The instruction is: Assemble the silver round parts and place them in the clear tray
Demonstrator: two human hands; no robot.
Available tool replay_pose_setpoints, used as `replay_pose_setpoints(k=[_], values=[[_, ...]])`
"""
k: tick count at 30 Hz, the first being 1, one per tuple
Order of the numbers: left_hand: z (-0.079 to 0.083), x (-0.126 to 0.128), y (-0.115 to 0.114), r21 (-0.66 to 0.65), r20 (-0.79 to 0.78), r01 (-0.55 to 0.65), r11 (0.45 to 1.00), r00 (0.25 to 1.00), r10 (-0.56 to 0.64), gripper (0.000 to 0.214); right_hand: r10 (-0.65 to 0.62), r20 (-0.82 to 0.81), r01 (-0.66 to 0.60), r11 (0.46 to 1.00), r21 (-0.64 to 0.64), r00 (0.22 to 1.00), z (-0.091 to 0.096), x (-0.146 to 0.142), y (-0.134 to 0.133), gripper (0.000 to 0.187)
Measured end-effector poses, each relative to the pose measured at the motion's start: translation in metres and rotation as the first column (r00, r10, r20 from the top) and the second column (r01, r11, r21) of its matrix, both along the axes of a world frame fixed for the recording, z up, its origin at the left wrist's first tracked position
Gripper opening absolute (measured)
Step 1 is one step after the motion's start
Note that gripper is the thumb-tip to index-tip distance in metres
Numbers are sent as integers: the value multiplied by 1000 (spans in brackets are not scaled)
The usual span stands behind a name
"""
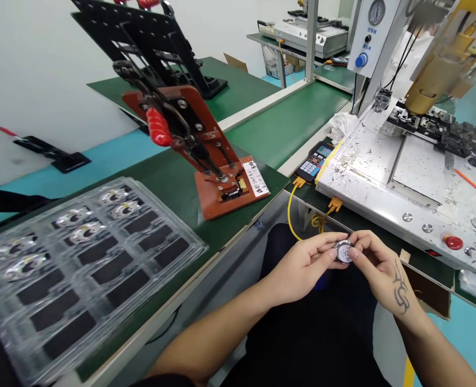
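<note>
Above the lap, the person's left hand (302,266) and right hand (379,269) pinch a round metal part (343,251) between thumbs and fingers; print on its pale face is too small to read. Handwriting on the white label (256,179) of the red-handled toggle-clamp fixture (211,134) is unclear. Blue Chinese characters mark the gauge panel (378,36). A clear plastic tray (195,243) lies along the green bench's (169,172) near edge, well apart from the hands.

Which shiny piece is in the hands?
The round piece with the pale printed face, pinched by the left hand and right hand; the other shiny pieces sit in the clear tray.
</note>
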State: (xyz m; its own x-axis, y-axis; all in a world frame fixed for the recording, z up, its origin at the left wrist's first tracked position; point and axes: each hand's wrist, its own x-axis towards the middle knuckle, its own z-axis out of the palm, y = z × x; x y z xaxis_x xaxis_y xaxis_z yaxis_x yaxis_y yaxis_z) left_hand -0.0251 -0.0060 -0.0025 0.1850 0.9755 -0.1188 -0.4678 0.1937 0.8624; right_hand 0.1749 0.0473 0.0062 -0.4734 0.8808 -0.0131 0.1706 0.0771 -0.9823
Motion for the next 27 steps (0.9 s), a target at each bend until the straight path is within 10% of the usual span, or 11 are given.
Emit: replay_pose_setpoints(k=[17, 27], values=[[-1, 7, -3, 54, -178, -21, 998, 984, 30, 40, -66, 51, 58, 988, 142, 996, -10, -3, -6, 25], [-9, 0, -4, 219, -539, 12, 976, 835, 110, 49, -52, 231, -52, 904, 424, 971, -17, -1, 4, 16]])
